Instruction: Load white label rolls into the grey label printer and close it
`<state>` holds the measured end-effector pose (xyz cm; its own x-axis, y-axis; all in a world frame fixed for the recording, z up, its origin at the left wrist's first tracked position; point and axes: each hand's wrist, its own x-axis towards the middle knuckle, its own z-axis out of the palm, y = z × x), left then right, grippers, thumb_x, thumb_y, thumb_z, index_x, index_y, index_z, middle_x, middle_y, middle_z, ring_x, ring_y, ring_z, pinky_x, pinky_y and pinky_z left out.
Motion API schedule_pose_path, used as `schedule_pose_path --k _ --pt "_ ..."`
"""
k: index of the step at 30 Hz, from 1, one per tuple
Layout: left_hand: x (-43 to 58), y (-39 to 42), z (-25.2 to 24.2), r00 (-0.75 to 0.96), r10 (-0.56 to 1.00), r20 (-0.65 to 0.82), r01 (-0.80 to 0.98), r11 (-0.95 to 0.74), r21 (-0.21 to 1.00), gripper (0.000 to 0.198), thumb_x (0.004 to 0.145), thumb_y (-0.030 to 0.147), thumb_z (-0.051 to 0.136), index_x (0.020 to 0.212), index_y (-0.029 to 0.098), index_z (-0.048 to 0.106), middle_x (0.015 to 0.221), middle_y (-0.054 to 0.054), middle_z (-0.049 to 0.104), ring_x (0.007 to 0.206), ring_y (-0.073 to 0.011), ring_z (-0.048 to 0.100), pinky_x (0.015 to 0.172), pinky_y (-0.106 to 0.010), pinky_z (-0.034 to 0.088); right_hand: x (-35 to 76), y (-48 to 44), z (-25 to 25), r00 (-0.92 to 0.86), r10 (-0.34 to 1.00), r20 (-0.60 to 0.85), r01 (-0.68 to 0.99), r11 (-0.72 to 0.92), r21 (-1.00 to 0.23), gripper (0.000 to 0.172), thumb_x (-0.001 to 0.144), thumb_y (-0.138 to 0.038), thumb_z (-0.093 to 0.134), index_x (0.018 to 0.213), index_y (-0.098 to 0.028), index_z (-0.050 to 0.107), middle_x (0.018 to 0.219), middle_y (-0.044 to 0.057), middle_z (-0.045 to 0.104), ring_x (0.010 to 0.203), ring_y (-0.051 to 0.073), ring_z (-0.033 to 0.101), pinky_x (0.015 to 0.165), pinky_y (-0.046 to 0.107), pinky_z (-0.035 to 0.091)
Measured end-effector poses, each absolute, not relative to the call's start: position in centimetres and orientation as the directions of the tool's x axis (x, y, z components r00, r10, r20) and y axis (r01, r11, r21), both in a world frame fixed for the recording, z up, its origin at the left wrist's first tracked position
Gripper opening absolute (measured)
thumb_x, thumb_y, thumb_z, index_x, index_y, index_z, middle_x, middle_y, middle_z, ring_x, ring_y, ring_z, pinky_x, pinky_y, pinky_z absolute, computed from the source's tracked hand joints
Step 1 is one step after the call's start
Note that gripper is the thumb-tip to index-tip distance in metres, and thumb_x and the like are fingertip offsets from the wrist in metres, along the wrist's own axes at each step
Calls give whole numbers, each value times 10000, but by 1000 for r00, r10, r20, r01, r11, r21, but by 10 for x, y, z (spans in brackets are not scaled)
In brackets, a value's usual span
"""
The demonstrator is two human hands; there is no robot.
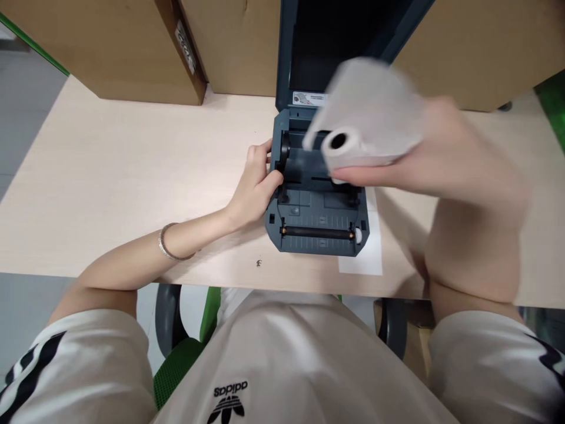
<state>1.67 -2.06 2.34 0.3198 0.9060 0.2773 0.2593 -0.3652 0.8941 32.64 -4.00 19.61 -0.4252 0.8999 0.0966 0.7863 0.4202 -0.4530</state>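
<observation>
A dark blue-grey label printer [304, 209] stands on the table with its lid [285, 65] tipped up and back. My left hand [252, 191] is closed on the printer's left wall, the thumb over the rim and the fingers along the outside. Blurred by motion, my right hand [450, 153] grips a white paper roll [375, 118] with a loose sheet end hanging to the left. The roll is over the right part of the open printer bay and hides some of it; whether they touch I cannot tell. A black roller [318, 233] lies across the printer's front.
Large cardboard boxes [132, 53] line the back of the table [110, 171]. Beneath the printer's right side lies a white sheet of paper [362, 262]. Small dark bits [259, 263] lie near the front edge. A green chair [176, 371] with dark armrests is below.
</observation>
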Motion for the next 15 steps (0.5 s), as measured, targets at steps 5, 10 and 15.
schedule_pose_path --k 5,10,15 --pt "21 -28 32 285 922 262 296 -345 891 503 1060 495 659 1525 304 651 1520 -144 692 1519 -376 640 1405 -593 570 271 -26 148 -476 878 54 836 470 -284 225 954 -367 841 965 -232 662 1063 116 815 1234 404 786 1370 691 486" --pt "24 -35 43 270 931 246 325 -329 887 594 1111 665 673 1598 327 636 1534 -145 694 1559 -401 628 1408 -624 563 287 -24 160 -508 857 -80 822 455 -344 246 967 -371 843 997 -247 632 1094 101 815 1141 342 779 1222 561 606" --pt "21 -31 39 291 929 228 306 -316 898 649 1115 665 700 1675 357 590 1577 -116 677 1604 -393 597 1444 -607 519 297 -37 184 -571 811 -127 756 459 -466 122 989 -356 736 941 -268 665 915 15 750 848 227 692 792 392 562"
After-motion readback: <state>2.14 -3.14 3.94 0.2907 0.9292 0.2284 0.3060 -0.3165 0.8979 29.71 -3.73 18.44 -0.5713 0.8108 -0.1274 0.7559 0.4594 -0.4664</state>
